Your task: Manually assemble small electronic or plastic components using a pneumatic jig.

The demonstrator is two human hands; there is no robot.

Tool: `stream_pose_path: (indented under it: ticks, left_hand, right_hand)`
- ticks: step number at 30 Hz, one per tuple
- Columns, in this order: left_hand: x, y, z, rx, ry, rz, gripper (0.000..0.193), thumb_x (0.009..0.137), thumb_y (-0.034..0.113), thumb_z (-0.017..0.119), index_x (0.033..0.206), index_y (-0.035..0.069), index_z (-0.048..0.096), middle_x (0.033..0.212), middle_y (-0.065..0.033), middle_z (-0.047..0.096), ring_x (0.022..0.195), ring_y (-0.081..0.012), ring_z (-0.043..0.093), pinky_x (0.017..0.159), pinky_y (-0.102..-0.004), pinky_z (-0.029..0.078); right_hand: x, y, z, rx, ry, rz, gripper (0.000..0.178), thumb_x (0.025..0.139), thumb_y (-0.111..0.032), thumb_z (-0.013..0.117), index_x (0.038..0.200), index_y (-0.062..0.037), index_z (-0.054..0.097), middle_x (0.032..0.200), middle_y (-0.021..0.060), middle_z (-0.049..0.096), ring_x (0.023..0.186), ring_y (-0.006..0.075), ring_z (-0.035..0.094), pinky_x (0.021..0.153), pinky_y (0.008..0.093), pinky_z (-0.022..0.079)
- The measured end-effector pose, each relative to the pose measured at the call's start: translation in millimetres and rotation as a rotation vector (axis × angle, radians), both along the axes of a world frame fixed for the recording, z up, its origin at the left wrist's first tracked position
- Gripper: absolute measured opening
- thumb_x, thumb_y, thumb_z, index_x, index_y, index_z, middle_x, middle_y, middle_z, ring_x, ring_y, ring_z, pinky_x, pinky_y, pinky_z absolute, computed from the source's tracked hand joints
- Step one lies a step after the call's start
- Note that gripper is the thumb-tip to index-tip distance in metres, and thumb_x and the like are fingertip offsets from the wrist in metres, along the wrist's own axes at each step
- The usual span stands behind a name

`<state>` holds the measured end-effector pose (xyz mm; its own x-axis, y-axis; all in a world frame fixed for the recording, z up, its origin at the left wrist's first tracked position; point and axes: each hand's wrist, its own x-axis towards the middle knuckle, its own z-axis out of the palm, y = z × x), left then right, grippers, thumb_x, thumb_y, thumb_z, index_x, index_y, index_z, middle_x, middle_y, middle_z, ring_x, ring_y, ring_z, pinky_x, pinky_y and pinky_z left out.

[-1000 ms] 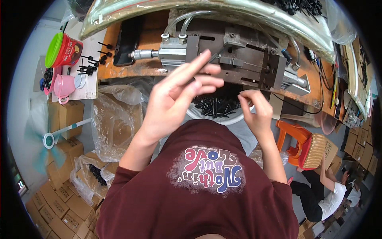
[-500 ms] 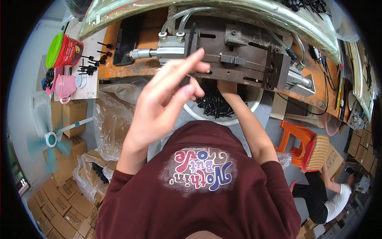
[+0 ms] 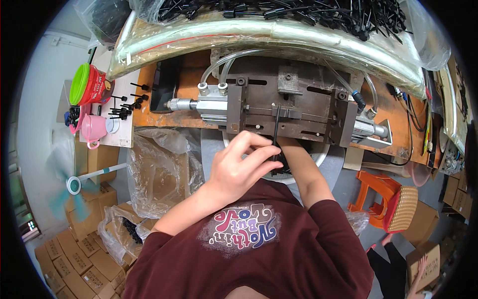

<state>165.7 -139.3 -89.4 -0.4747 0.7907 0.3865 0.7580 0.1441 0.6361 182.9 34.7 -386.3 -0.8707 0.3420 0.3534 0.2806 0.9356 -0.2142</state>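
Centrally, a slender black rod [image 3: 277, 134] is held in the left hand [image 3: 244, 162], pinched between thumb and fingertips near its lower end. Its free end is seen before the small grey block [image 3: 287, 113] of the metal fixture [image 3: 264, 79]; whether the two touch cannot be told. The right hand is hidden beneath the fixture's near edge, only the right forearm [image 3: 308, 174] being visible, so the state of its fingers cannot be judged. For sound handling, the rod is best gripped lightly near one end, with its length left unobstructed; its line should be checked against the block before contact, and fingertips should be kept clear of the space between the left cylinder [image 3: 214, 110] and the right cylinder [image 3: 371, 132]. Containers: a white basin [image 3: 324, 154], partly covered by the arms, is seen to contain dark pieces. Black stemmed parts [image 3: 318, 14] are heaped in the plastic-lined tray [image 3: 269, 31] beyond the fixture. At the far left, a red bucket [image 3: 101, 89] with a green rim is placed near a pink cup [image 3: 93, 128]; their contents cannot be made out. Dark pieces are also held in a clear bag [image 3: 113, 226] below.
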Motion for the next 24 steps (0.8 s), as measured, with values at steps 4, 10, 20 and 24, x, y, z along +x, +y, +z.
stream_pose_path:
  ticks: [4,10,20,24]
  left_hand:
    - [-3.8,22.0,-12.8,0.064,0.265,-0.012,0.029,0.066,0.014,0.082,0.09,0.004,0.07,0.121,-0.0115,0.067,0.082,-0.0227,0.066,0.07,-0.0304,0.055]
    - [-0.3,33.4,-23.1,-0.013,0.405,0.019,0.025,0.07,0.016,0.08,0.09,0.005,0.07,0.121,-0.0106,0.068,0.072,-0.0195,0.066,0.067,-0.0286,0.051]
    - [-1.9,35.1,-15.3,-0.04,0.361,0.016,0.023,0.07,0.018,0.08,0.088,0.007,0.07,0.121,-0.0081,0.068,0.065,-0.0157,0.064,0.061,-0.0267,0.049]
    - [-3.5,26.3,-3.5,-0.061,0.23,-0.073,0.034,0.072,0.023,0.081,0.1,0.007,0.071,0.123,-0.0093,0.067,0.078,-0.0195,0.068,0.07,-0.0279,0.053]
  right_hand:
    - [25.1,4.1,15.0,-0.042,0.034,0.082,0.035,0.083,-0.013,0.069,0.117,-0.005,0.063,0.115,0.0174,0.065,0.108,0.035,0.061,0.093,0.0434,0.048]
    - [75.1,1.4,72.1,-0.302,0.133,0.241,0.04,0.082,-0.01,0.069,0.121,-0.0045,0.062,0.119,0.0179,0.064,0.111,0.0364,0.06,0.094,0.0435,0.047]
    - [152.7,-11.3,240.1,-1.668,0.027,-0.024,0.013,0.079,0.004,0.071,0.087,0.0,0.062,0.079,0.0008,0.063,0.067,0.0048,0.058,0.056,0.02,0.047]
    - [160.5,-5.7,280.6,-1.815,0.186,-0.042,0.015,0.079,0.006,0.071,0.089,-0.0002,0.063,0.077,0.004,0.064,0.058,0.0046,0.055,0.048,0.0176,0.042]
